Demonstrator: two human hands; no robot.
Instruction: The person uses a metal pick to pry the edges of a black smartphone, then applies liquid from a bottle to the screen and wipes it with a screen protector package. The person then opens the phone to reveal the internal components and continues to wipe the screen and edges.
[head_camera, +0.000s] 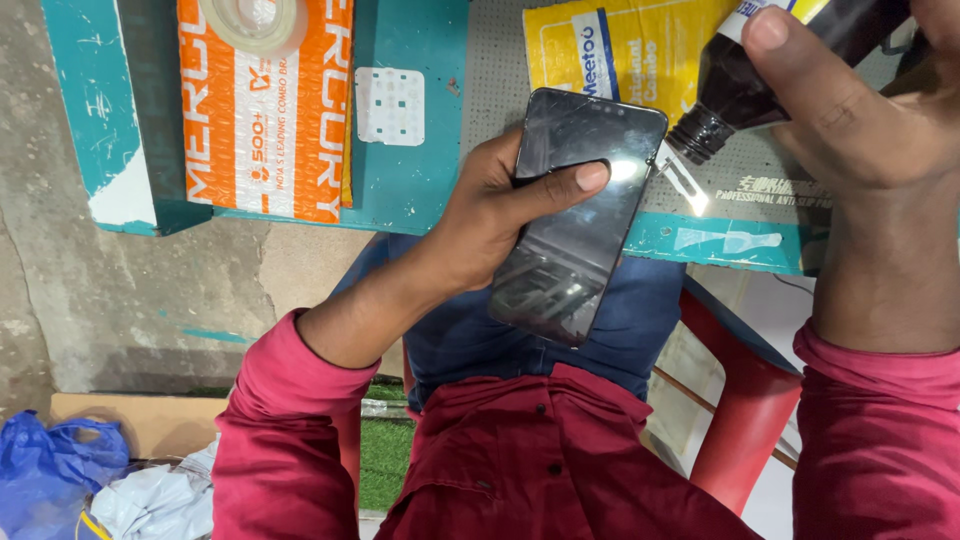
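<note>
The left hand is clamped around a dark phone above the lap. The right hand grips a dark bottle, nozzle just beside the phone's upper corner, over the desk.

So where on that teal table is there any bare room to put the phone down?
The clearest patch of the teal table lies between the orange packet and the grey mat, around the small white square piece. It is crowded near the yellow packet, where the right hand tilts a dark bottle beside the phone in the left hand.
</note>
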